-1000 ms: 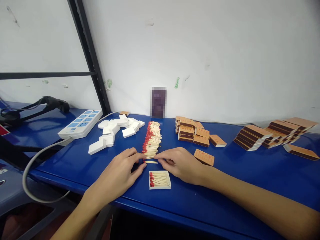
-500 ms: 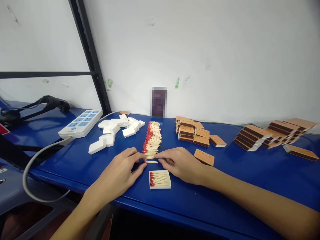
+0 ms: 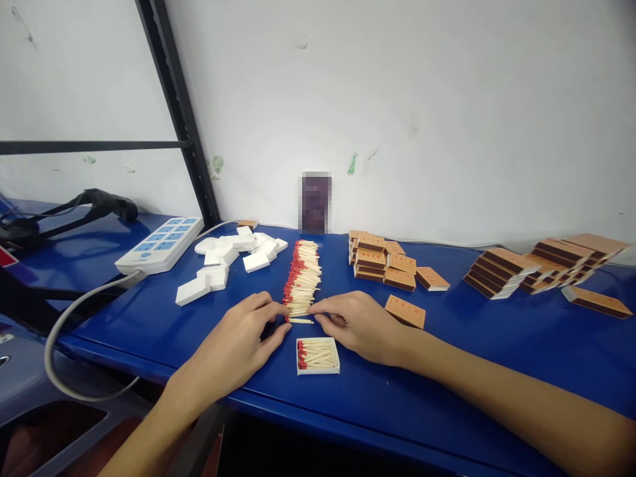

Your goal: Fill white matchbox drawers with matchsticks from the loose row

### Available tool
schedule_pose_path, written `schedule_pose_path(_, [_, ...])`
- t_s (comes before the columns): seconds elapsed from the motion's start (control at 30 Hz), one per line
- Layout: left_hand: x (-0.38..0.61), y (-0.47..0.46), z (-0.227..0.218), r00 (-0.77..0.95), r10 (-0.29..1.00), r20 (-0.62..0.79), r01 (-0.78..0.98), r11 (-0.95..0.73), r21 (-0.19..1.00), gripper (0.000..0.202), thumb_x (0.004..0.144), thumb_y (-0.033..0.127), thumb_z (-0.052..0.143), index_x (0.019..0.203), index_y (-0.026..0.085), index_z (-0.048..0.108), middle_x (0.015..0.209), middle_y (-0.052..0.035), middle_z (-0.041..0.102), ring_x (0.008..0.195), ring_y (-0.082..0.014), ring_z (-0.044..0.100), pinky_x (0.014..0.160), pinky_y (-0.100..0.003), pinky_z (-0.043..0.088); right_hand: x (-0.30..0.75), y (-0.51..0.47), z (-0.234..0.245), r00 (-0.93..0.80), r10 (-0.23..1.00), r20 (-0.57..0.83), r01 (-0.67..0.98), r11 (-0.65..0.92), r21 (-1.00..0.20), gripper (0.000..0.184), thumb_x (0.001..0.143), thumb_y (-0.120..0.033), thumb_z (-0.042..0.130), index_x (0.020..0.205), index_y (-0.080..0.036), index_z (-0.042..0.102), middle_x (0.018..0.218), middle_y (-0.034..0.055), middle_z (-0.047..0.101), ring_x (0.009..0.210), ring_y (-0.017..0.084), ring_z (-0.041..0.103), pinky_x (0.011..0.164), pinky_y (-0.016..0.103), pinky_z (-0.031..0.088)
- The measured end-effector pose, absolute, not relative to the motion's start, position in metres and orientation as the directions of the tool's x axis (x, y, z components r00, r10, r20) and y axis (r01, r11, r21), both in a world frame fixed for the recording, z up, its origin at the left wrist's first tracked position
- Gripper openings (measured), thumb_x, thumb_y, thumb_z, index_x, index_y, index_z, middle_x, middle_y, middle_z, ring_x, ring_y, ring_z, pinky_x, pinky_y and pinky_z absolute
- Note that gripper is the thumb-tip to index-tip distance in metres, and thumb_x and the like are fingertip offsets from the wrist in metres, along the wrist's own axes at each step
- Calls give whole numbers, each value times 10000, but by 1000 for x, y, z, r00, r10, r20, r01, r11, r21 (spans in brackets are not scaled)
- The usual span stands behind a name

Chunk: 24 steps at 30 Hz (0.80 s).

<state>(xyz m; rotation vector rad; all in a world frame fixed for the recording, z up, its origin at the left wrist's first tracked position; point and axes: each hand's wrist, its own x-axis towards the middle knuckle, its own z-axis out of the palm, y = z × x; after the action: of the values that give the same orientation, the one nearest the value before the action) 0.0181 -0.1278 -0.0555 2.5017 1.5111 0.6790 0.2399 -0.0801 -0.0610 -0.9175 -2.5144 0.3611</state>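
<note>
A long row of red-headed matches (image 3: 304, 271) lies on the blue table, heads to the left and bare ends to the right. At its near end, my left hand (image 3: 246, 334) has its thumb and forefinger curled in at the match heads. From the other side, my right hand (image 3: 355, 324) has its forefinger and thumb at the bare ends of the same few matches. A loose match (image 3: 301, 321) lies between the two thumbs. Just in front is a white matchbox tray (image 3: 338, 361) with matches lying in it, heads to the left.
White trays (image 3: 216, 255) are heaped at the back left, beside a power strip (image 3: 161, 245). Orange matchbox sleeves (image 3: 371, 260) are piled right of the row, one (image 3: 406, 311) near my right wrist. More matchboxes (image 3: 501, 268) stand stacked far right. The table's front edge (image 3: 328, 417) runs below.
Both hands stay at the near end of the match row, with hardly any movement. The view has shifted very slightly.
</note>
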Motion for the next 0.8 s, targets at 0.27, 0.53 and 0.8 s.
schedule_pose_path(0.27, [19, -128, -53, 411, 857, 311, 787, -505, 354, 225, 966, 301, 463, 995, 211, 666, 926, -33, 597, 827, -178, 597, 737, -305, 469, 241, -81, -61, -696, 635, 336, 517, 767, -380, 242, 869, -124, 524, 982, -186, 729, 682, -2, 676, 542, 96, 524, 566, 216, 359])
schedule_pose_path(0.53, [18, -129, -54, 389, 877, 283, 825, -468, 316, 295, 966, 333, 471, 1170, 201, 639, 969, -48, 595, 893, -204, 596, 764, -323, 483, 241, -80, -63, -674, 640, 371, 525, 767, -369, 244, 889, -161, 509, 1008, -160, 721, 674, 10, 673, 528, 96, 510, 570, 218, 361])
schedule_pose_path(0.8, [19, -129, -53, 397, 871, 289, 819, -479, 318, 339, 967, 360, 457, 1205, 203, 641, 968, -57, 597, 873, -207, 599, 785, -338, 494, 241, -80, -63, -680, 648, 343, 535, 758, -373, 278, 886, -153, 498, 1039, -178, 729, 772, 31, 725, 600, 117, 582, 600, 227, 392])
